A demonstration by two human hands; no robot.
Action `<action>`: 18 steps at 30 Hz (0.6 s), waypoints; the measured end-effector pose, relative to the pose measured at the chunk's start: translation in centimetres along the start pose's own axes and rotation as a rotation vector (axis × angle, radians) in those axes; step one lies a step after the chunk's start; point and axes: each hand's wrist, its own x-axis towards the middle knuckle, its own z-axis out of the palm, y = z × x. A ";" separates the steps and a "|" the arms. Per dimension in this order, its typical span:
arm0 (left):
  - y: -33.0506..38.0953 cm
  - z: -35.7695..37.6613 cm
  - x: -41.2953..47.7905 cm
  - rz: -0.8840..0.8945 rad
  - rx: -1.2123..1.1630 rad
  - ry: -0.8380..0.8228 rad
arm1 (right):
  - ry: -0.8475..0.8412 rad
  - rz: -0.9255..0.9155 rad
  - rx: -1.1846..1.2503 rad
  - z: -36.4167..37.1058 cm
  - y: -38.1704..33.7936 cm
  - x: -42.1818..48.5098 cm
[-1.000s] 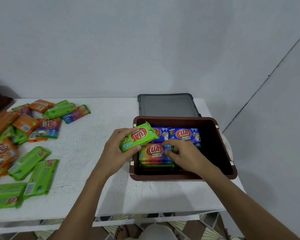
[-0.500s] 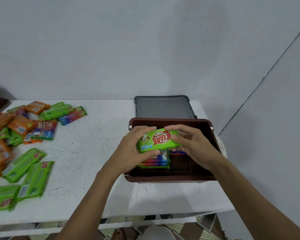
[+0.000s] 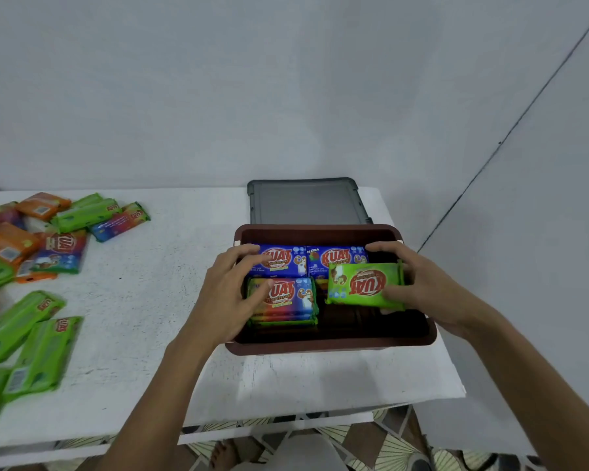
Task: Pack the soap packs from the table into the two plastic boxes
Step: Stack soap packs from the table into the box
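A brown plastic box [image 3: 330,343] stands on the white table [image 3: 157,300]. Inside lie two blue soap packs [image 3: 281,261] at the back and a stack of multicoloured packs [image 3: 286,300] at the front left. My right hand [image 3: 419,287] holds a green soap pack [image 3: 364,283] over the box's front right part. My left hand [image 3: 228,294] rests open over the box's left side, fingers touching the stack and a blue pack. Several loose soap packs [image 3: 31,266], green, orange and multicoloured, lie at the table's left.
A grey lid [image 3: 306,202] lies flat behind the box. The table's right edge is just past the box, with the wall corner beyond. Patterned floor and a bare foot [image 3: 223,453] show below the front edge.
The green pack passed from my left hand to my right and moved to the box's right side. My left hand dropped onto the packs at the left.
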 end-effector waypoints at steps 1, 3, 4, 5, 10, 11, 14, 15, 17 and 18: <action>-0.1 0.0 0.0 -0.003 -0.007 0.002 | -0.008 0.026 0.087 0.2 0.1 0.0; -0.1 0.1 0.0 0.000 -0.012 0.012 | -0.024 0.074 0.277 0.6 0.2 0.0; -0.1 0.1 0.0 0.004 -0.013 0.017 | -0.030 0.083 0.353 0.9 0.1 0.1; -0.2 0.1 0.0 0.006 -0.016 0.019 | -0.035 0.084 0.414 1.1 0.2 0.3; -0.5 0.1 0.0 0.014 -0.018 0.028 | 0.038 0.079 0.640 2.6 0.0 1.3; -0.5 0.1 0.1 0.016 -0.018 0.028 | 0.067 0.083 0.646 3.0 -0.1 1.6; -0.6 0.1 0.1 0.014 -0.028 0.026 | 0.093 0.051 0.695 3.9 -0.1 2.2; -0.6 0.1 0.0 0.015 -0.032 0.028 | 0.068 0.028 0.739 4.1 0.0 2.3; -0.5 0.1 0.0 0.018 -0.036 0.033 | -0.002 0.006 0.789 4.2 -0.1 2.4; -0.5 0.1 0.0 0.019 -0.038 0.034 | -0.033 0.005 0.782 4.3 -0.1 2.5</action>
